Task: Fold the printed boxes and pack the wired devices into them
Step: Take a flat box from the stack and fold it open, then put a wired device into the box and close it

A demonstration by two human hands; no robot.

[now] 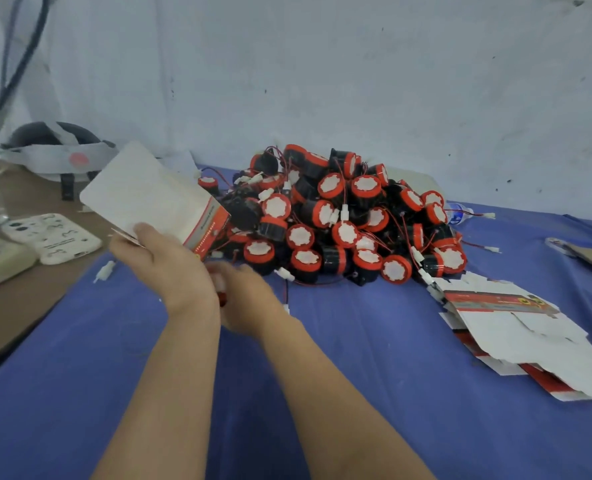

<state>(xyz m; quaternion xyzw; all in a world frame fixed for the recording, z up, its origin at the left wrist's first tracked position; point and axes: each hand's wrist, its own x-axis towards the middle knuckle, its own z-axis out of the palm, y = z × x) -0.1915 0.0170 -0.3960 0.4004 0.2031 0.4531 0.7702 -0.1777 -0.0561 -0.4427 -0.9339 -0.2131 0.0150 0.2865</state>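
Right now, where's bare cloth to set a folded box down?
Bare blue cloth between the right forearm and the flat box stack, and near-left below the phone. Crowded: the device pile at the back, loose wires trailing along its front edge.

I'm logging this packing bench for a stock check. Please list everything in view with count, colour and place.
wired devices: one pile, too many to count, red-black with white faces, cloth centre
flat box blanks: one stack, white with red print, cloth right
held box blank: one, white inside, red-grey print, raised at left
held device: one, red, mostly hidden
loose connector: one, white, cloth's left edge
cloth: one, blue, over the table
phone: one, white patterned case, brown table, left
headgear: one, grey and white, back left
bottle: one, blue label, behind the pile
left grip: holds held box blank
right grip: blurred, apparently holds held device
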